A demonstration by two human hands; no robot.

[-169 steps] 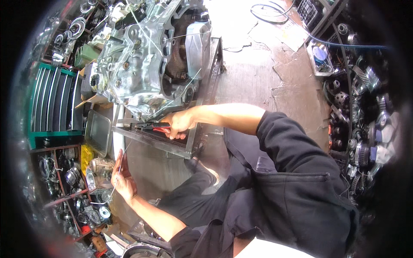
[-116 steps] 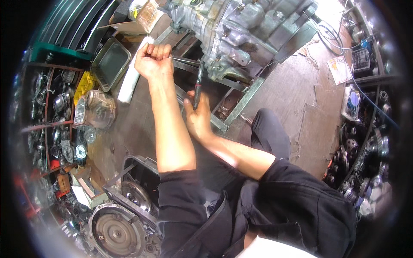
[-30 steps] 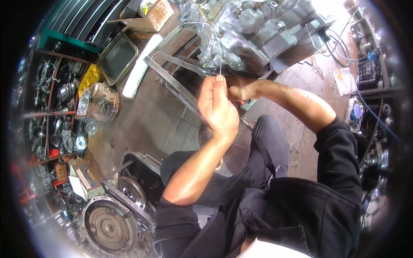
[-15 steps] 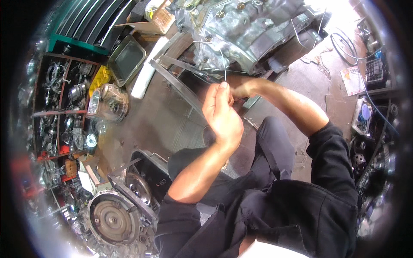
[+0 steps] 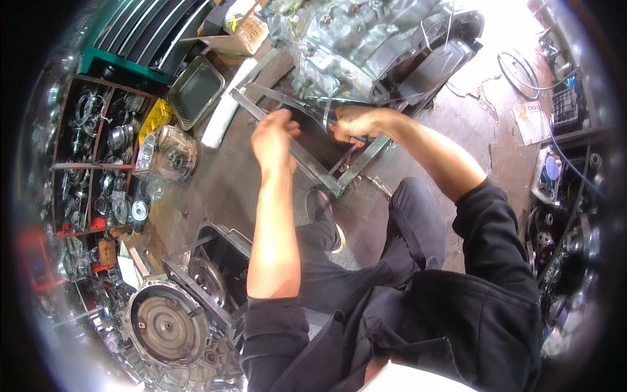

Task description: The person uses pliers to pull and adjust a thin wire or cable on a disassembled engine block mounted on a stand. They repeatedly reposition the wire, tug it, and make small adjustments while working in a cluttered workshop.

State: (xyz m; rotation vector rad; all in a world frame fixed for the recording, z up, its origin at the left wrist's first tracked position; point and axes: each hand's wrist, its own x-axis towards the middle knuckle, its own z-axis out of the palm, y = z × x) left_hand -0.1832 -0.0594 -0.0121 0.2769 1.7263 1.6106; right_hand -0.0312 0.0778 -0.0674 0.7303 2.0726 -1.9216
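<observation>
The right hand (image 5: pixel 353 124) clenches pliers (image 5: pixel 319 114) near the far metal casing (image 5: pixel 346 55); I cannot tell whether the blurred left hand (image 5: pixel 273 138) grasps anything.

A head-worn fisheye looks down from close above at the left hand (image 5: pixel 273 136) and right hand (image 5: pixel 353 124).

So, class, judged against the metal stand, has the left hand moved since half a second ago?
Yes: the left hand has moved left, toward the left corner of the metal stand and away from the right hand.
</observation>
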